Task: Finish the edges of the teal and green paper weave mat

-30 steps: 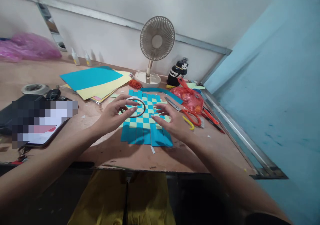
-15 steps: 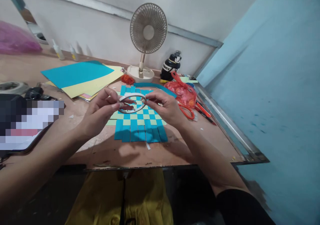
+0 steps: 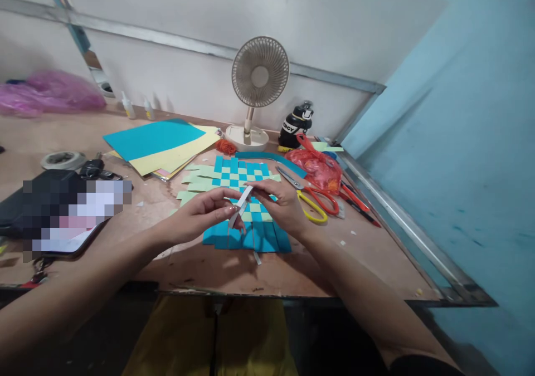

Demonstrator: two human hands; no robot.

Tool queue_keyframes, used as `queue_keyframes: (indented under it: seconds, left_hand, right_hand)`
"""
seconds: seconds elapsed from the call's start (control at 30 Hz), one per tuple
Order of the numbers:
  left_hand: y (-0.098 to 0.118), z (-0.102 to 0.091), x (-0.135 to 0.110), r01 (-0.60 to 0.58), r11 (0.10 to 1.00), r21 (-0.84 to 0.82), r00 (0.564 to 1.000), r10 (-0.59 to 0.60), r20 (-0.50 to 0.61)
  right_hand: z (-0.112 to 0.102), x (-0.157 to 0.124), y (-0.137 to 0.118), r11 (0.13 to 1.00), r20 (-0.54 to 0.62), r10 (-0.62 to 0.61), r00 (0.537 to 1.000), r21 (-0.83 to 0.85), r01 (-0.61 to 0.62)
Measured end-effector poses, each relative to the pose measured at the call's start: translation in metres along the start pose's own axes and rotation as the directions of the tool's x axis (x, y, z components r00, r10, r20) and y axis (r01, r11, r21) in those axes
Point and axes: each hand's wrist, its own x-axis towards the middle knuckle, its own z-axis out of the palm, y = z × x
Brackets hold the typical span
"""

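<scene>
A thin white tape ring [image 3: 241, 206], seen nearly edge-on, is pinched between both hands above the desk. My left hand [image 3: 196, 218] grips its lower end with closed fingers. At the ring's upper end my right hand [image 3: 279, 202] pinches it between fingertips. Under the hands lies a woven mat of blue and pale yellow paper strips [image 3: 234, 175], its blue strip ends [image 3: 246, 237] reaching toward me.
Scissors with yellow and red handles [image 3: 311, 198] lie right of the mat, beside a red plastic bag [image 3: 316, 167]. A small fan [image 3: 258, 86] and a black bottle [image 3: 295, 124] stand at the back. Blue and yellow paper sheets [image 3: 161, 142], a tape roll [image 3: 62, 159] and a dark pouch [image 3: 37, 198] lie left.
The ring was held flat and wide in front of me; now it is turned on edge and lowered closer to the mat. My right hand went from open to pinching it.
</scene>
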Motion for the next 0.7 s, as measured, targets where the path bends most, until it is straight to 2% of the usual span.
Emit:
queue_keyframes:
  seconds: [0.07, 0.13, 0.23, 0.3, 0.37, 0.47, 0.57, 0.7]
  left_hand:
    - [-0.002, 0.002, -0.001, -0.026, 1.0, 0.017, 0.997, 0.027, -0.071]
    - [-0.003, 0.001, -0.001, -0.07, 0.993, 0.09, 0.98, 0.085, -0.179]
    - [-0.003, -0.004, 0.0, -0.095, 0.963, 0.253, 0.934, 0.174, -0.312]
    - [-0.002, -0.005, 0.002, -0.02, 0.938, 0.347, 0.927, 0.148, -0.345]
    - [-0.001, -0.004, 0.004, 0.091, 0.929, 0.358, 0.939, 0.04, -0.341]
    - [-0.001, 0.003, 0.006, 0.209, 0.947, 0.244, 0.943, -0.129, -0.307]
    - [-0.001, 0.007, 0.007, 0.247, 0.955, 0.167, 0.93, -0.184, -0.319]
    - [-0.003, 0.007, 0.006, 0.241, 0.965, 0.108, 0.927, -0.195, -0.32]
  right_hand:
    - [-0.001, 0.0, -0.001, 0.994, 0.022, -0.072, 0.997, -0.086, 0.074]
    - [-0.005, 0.0, -0.001, 0.959, 0.011, -0.143, 0.99, -0.244, 0.141]
    - [-0.012, 0.001, -0.002, 0.821, -0.05, -0.274, 0.961, -0.532, 0.206]
    - [-0.016, 0.001, -0.003, 0.721, -0.049, -0.346, 0.937, -0.653, 0.232]
    - [-0.017, 0.0, -0.005, 0.663, -0.014, -0.371, 0.929, -0.704, 0.254]
    - [-0.016, -0.002, -0.007, 0.629, 0.052, -0.37, 0.928, -0.72, 0.291]
    - [-0.014, -0.003, -0.008, 0.607, 0.078, -0.389, 0.918, -0.728, 0.319]
    - [-0.012, -0.003, -0.007, 0.646, 0.071, -0.357, 0.931, -0.701, 0.302]
